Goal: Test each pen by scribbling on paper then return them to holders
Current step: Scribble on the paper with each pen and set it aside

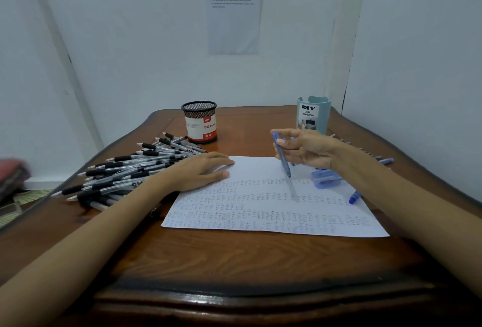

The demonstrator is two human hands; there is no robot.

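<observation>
Right fingers (289, 145) pinch blue pen (283, 159); left fingers (216, 159) flat on paper (260, 212); organizer (313, 115) reads "DIY".

The left hand (202, 170) lies palm down, fingers straight and slightly spread, on the far left corner of the white sheet of paper (260, 212) covered in rows of blue scribbles. Its bare forearm runs back past the sheet's left edge. The right hand (306, 150) is raised over the sheet's far right part, fingers curled, pinching a slim translucent blue pen (283, 161) tip-down; its forearm crosses the right edge.
</observation>
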